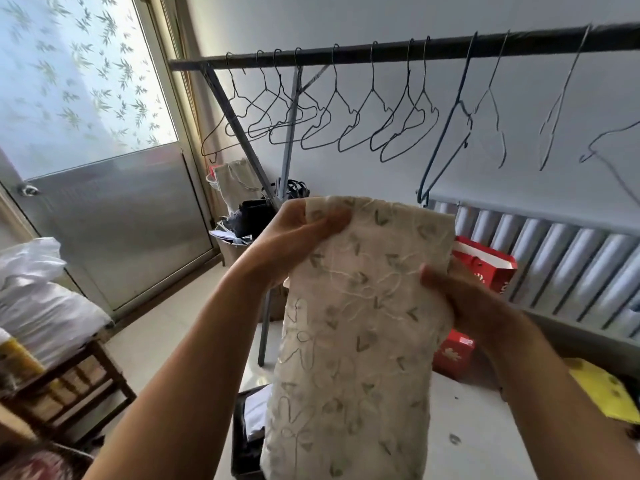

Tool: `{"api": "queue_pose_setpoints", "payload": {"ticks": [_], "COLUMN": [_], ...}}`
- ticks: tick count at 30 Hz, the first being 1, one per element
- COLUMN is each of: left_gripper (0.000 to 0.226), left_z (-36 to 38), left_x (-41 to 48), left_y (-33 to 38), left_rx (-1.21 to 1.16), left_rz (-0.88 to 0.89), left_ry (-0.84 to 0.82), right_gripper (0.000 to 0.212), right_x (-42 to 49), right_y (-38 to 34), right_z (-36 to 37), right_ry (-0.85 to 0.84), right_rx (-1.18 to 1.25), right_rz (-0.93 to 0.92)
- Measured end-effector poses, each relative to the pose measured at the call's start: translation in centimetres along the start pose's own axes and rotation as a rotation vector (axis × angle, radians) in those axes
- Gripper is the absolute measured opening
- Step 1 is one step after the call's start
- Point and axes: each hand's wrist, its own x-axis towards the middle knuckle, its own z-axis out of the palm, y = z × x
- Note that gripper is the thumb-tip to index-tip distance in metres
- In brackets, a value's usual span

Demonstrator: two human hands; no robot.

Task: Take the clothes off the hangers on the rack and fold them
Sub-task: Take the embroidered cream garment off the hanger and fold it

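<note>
- Pale walls frame a frosted door (104,220) at far left.
- Overhead, a dark rack (381,51) carries bare wire hangers (311,123).
- Left hand (298,233) pinches the top left corner of the cream embroidered garment (363,341), thumb curled over the front.
- The garment hangs as a long folded panel in mid-air below the rack, held between both hands.
- Right hand (460,299) grips its right edge, thumb in front, fingers hidden behind.
- Red bag (485,265) and radiator (571,271) stand behind.

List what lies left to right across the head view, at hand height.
Door → left hand → cloth → right hand → radiator. I left out the red bag because it overlaps the right hand.
</note>
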Motion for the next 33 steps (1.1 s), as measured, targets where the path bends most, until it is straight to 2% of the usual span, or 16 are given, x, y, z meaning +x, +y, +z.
{"api": "queue_pose_setpoints", "payload": {"ticks": [2, 4, 7, 9, 10, 12, 15, 17, 20, 22, 23, 24, 28, 31, 33], "left_gripper": [0.021, 0.023, 0.05, 0.071, 0.073, 0.058, 0.033, 0.023, 0.02, 0.016, 0.014, 0.012, 0.031, 0.058, 0.081], "left_z": [-0.2, -0.3, -0.6, -0.5, -0.2, 0.7, 1.8, 2.1, 2.5, 2.7, 2.7, 2.8, 2.6, 2.7, 2.4], "left_x": [0.3, 0.6, 0.3, -0.4, -0.8, -1.5, -1.6, -1.5, -1.4, -1.3, -1.3, -1.4, -1.2, -0.8, -0.9], "left_y": [-0.3, -0.8, -2.8, -4.7, -5.6, -6.7, -6.4, -6.0, -5.3, -5.0, -4.8, -4.6, -3.6, -3.5, -3.9], "left_rx": [-0.008, -0.039, -0.293, -0.469, -0.483, -0.457, -0.404, -0.42, -0.432, -0.432, -0.431, -0.427, -0.369, -0.36, -0.416], "left_rz": [-0.026, -0.066, -0.157, -0.174, -0.156, -0.123, -0.1, -0.082, -0.073, -0.071, -0.073, -0.076, -0.07, -0.059, -0.04], "left_ry": [0.008, 0.032, -0.01, -0.136, -0.196, -0.228, -0.054, 0.047, 0.161, 0.206, 0.217, 0.226, 0.304, 0.357, 0.292], "right_gripper": [0.074, 0.056, 0.032, 0.029, 0.03, 0.035, 0.031, 0.025, 0.026, 0.064, 0.08, 0.084, 0.041, 0.021, 0.015], "right_x": [0.2, 0.3, 0.6, 0.7, 0.9, 1.2, 1.4, 1.1, -0.2, -0.8, -0.7, -0.5, -0.1, 0.2, 0.6], "right_y": [0.8, 0.6, -0.1, -0.7, -1.0, -1.4, -1.6, -1.5, -0.9, -0.1, 0.2, 0.3, -0.5, -0.7, -0.8], "right_z": [0.1, 0.6, 0.8, 0.8, 0.7, 0.6, 0.3, 0.1, 0.1, 0.0, -0.1, -0.1, 0.5, 0.7, 0.8], "right_ry": [0.066, 0.158, 0.258, 0.3, 0.314, 0.352, 0.323, 0.244, 0.071, 0.007, 0.026, 0.071, 0.207, 0.237, 0.286], "right_rx": [-0.028, -0.014, 0.046, 0.095, 0.123, 0.161, 0.241, 0.328, 0.393, 0.314, 0.27, 0.228, 0.232, 0.267, 0.311], "right_rz": [0.052, 0.069, 0.024, -0.005, -0.011, 0.012, 0.036, 0.045, 0.014, 0.036, 0.073, 0.101, 0.08, 0.067, 0.083]}}
